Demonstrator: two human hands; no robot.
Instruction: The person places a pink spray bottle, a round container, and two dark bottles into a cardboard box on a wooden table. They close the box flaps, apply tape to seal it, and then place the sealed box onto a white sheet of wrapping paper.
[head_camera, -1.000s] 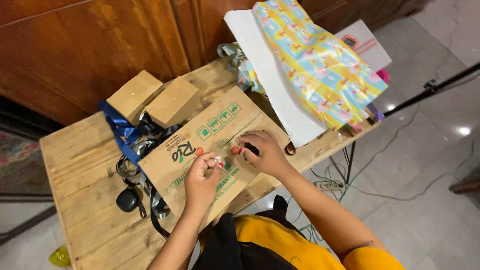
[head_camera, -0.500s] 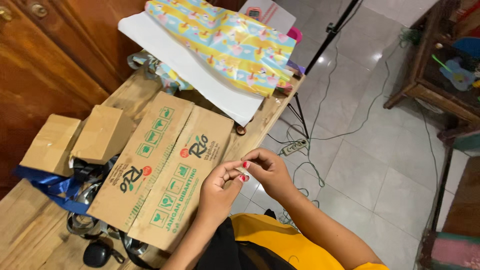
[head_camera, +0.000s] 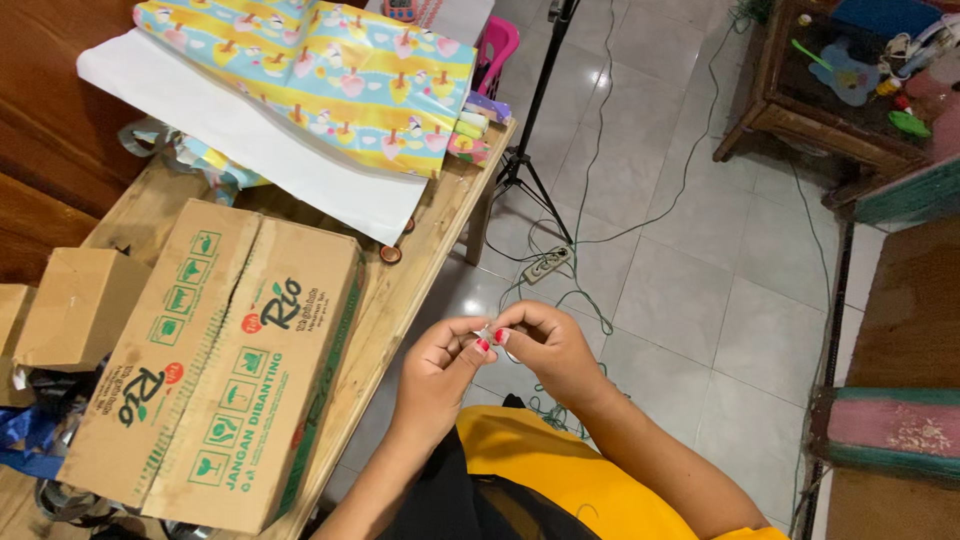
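From the head camera, both hands meet in front of the person's body, off the near edge of the tabletop (head_camera: 420, 250) and above the tiled floor (head_camera: 720, 300). The left hand (head_camera: 435, 375) and the right hand (head_camera: 545, 350) touch at the fingertips. Between them they pinch a small pale thing (head_camera: 487, 333) (it is too tiny to tell what it is). The fingers of both hands are curled in and closed on that small thing. The nails are painted red.

On the tabletop, just beside the left hand, lies a big brown cardboard box (head_camera: 215, 370) with green pictures on it. It lies flat along the near edge. Two smaller brown boxes (head_camera: 75, 305) sit at the left edge, next to the big one. At the far edge lies a sheet of bright wrapping paper (head_camera: 320, 75) with a white sheet (head_camera: 250, 150) under it. Some coloured markers (head_camera: 470, 125) poke out at the far right corner.

On the floor stand a black tripod (head_camera: 535, 130) and a power strip (head_camera: 547, 265) with thin cables around it. The person wears a yellow top (head_camera: 560, 470).
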